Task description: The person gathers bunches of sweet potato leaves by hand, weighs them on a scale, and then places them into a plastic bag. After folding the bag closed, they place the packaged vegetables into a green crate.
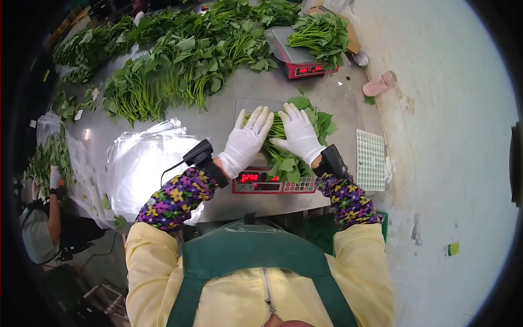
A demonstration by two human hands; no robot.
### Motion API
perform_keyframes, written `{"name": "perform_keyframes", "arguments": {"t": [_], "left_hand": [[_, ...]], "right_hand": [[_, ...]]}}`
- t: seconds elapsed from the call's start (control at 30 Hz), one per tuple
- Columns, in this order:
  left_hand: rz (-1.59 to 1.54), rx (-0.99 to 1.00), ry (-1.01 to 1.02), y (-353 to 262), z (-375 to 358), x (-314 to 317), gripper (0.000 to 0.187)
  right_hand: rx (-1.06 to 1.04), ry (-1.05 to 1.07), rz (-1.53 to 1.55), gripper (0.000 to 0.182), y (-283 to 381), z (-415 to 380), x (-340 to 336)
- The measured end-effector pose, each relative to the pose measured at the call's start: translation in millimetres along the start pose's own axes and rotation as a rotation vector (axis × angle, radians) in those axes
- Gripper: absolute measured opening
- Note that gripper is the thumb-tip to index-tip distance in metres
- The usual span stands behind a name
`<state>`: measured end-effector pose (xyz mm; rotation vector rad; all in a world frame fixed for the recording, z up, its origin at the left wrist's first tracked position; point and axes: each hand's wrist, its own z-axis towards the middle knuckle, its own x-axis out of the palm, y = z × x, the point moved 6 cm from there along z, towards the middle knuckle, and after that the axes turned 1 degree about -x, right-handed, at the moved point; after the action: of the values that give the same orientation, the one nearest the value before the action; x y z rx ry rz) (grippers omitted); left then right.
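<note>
White-gloved, two hands [246, 144] [299, 133] touch one leafy bunch [287, 159].

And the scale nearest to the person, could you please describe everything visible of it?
This scale is red, with a grey, metallic-looking plate and a front panel with red-lit digits reading 0.280 at the left and a keypad at the right. It is switched on and stands on the table. A leafy bunch lies across the plate, beneath the left hand and right hand, its leaves partly hiding the panel.
</note>
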<state>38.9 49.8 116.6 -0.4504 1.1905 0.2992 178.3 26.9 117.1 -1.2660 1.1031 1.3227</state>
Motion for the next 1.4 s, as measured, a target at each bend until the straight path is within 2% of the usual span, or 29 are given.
{"name": "perform_keyframes", "arguments": {"t": [0.1,0.17,0.23,0.3,0.37,0.4,0.5,0.57,0.63,0.7,0.73,0.97,1.0,1.1,1.13,1.17,1.23,1.27,1.3,1.37,1.4], "left_hand": [[0.035,0.036,0.03,-1,21,19,0.122],[0.06,0.052,0.059,1,31,27,0.124],[-0.001,-0.019,0.195,10,37,43,0.126],[-0.006,0.003,0.169,12,37,49,0.129],[-0.001,0.018,0.251,16,40,54,0.13],[-0.001,0.012,0.252,17,41,53,0.13],[-0.004,-0.004,0.211,14,37,46,0.13],[0.117,0.084,0.08,11,34,26,0.13],[0.102,0.058,0.125,16,32,20,0.131],[0.225,0.135,-0.041,14,28,4,0.135],[0.149,0.102,0.117,15,25,-2,0.133],[0.089,0.011,0.081,26,3,-35,0.129],[0.134,0.007,0.045,29,-2,-37,0.122],[0.074,-0.046,-0.031,31,-22,-50,0.118],[0.055,-0.066,-0.079,31,-30,-53,0.102],[0.056,-0.067,-0.082,31,-38,-54,0.102],[-0.036,-0.125,-0.118,35,-55,-54,0.081],[-0.036,-0.092,-0.233,37,-65,-59,0.048],[-0.013,-0.104,-0.237,41,-72,-57,0.048],[-0.148,-0.304,0.046,71,-91,-33,0.024],[-0.096,-0.333,0.032,90,-97,-32,0.024]], "right_hand": [[0.005,-0.083,0.012,0.092,1,-1,-5],[0.005,-0.027,-0.018,0.096,-1,-2,16],[0.021,0.019,0.046,0.096,-8,3,31],[0.019,0.097,0.071,0.095,-7,4,20],[-0.001,0.143,-0.023,0.097,-5,5,-1],[-0.051,-0.002,-0.06,0.098,1,1,-22],[-0.075,-0.024,-0.046,0.099,5,-9,-36],[-0.087,-0.003,-0.068,0.098,8,-12,-42],[-0.108,-0.045,-0.084,0.098,15,-12,-59],[-0.119,-0.019,-0.108,0.098,19,-11,-69],[-0.121,-0.032,-0.129,0.098,21,-10,-74],[-0.113,-0.02,-0.192,0.1,17,3,-89],[-0.105,-0.01,-0.203,0.1,15,5,-89],[-0.086,0.038,-0.222,0.1,12,5,-90],[-0.074,0.08,-0.224,0.099,10,5,-89],[-0.076,0.077,-0.226,0.099,10,5,-89],[-0.106,0.015,-0.206,0.094,12,2,-92],[-0.113,0.007,-0.208,0.094,12,0,-95],[-0.116,-0.002,-0.202,0.09,13,-1,-97],[-0.168,-0.064,-0.165,0.079,15,-4,-96],[-0.182,-0.077,-0.16,0.077,12,-8,-94]]}}
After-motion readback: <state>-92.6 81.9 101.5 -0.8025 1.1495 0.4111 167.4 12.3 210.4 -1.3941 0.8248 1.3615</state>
